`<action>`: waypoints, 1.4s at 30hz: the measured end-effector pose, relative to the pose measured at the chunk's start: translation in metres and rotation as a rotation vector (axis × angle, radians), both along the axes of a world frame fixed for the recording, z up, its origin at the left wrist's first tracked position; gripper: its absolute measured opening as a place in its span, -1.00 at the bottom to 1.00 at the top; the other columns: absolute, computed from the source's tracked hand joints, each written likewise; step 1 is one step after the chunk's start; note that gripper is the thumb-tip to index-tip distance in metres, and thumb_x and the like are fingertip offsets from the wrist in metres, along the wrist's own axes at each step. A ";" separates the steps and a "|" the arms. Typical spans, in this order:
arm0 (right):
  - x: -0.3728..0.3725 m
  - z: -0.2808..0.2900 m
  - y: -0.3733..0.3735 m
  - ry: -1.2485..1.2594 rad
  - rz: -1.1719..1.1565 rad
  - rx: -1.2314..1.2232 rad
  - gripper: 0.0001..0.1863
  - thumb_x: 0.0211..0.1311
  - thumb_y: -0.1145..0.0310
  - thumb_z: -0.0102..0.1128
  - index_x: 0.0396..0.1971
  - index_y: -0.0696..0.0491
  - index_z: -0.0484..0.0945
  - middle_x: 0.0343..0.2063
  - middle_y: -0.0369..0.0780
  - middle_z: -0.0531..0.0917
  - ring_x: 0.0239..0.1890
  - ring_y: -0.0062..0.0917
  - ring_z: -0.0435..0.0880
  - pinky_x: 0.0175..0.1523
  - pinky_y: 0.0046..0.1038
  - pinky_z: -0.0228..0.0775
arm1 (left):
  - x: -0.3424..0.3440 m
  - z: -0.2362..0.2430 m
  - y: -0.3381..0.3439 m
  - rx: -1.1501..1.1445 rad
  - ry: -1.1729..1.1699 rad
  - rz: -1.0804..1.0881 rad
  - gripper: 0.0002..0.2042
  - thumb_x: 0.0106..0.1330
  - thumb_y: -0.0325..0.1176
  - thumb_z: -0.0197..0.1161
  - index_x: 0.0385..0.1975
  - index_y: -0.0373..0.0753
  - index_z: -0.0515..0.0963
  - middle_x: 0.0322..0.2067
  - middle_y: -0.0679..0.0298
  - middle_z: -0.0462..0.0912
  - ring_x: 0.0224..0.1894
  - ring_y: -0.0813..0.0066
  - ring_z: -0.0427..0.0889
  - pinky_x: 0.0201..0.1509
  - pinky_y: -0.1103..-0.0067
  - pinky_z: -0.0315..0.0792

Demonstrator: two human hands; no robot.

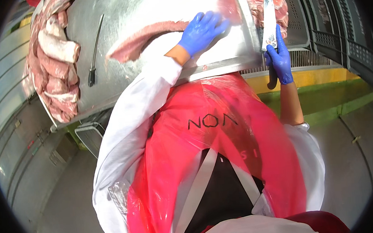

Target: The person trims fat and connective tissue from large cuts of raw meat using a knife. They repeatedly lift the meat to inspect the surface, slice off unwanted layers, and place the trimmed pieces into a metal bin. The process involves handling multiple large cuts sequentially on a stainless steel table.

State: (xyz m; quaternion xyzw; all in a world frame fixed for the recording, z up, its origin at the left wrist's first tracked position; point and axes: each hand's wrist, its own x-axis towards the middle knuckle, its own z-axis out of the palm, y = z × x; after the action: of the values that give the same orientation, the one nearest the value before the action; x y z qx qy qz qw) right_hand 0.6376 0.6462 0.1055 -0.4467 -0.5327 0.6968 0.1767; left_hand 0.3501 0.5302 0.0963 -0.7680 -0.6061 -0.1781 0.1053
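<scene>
My left hand [202,32], in a blue glove, is over the metal work table with its fingers stretched out and apart. It lies at the right end of a long, curved strip of pink meat [145,37]. Just beyond its fingertips is a smaller, motion-blurred piece of meat [228,9], near the table's right edge. In my gloved right hand [280,61] is a knife [269,19]. Its broad blade points away from me, above the meat pile at the right, and its dark handle shows below my fingers.
Thick cuts of meat [57,66] are piled along the table's left edge. A sharpening steel [94,58] with a black handle lies on the metal table [116,7]. Right of the table is another meat pile [254,1], beside dark plastic crates [332,26].
</scene>
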 end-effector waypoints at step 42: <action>-0.014 -0.010 0.021 -0.052 -0.033 0.106 -0.14 0.33 0.48 0.10 0.56 -0.21 -0.08 -0.57 -0.32 0.56 -0.62 -0.73 0.48 -0.50 -0.60 0.41 | -0.075 -0.034 0.129 -0.567 0.280 0.523 -0.82 0.25 -0.32 0.17 -0.25 -0.26 0.57 -0.39 0.10 0.66 -0.29 0.21 0.66 -0.19 0.31 0.51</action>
State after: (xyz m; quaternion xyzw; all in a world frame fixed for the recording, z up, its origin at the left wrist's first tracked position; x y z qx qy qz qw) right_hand 0.6234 0.6676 0.0951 -0.4632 -0.5657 0.6530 0.1976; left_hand 0.2751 0.6588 0.0625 -0.6035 -0.7857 0.1351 0.0126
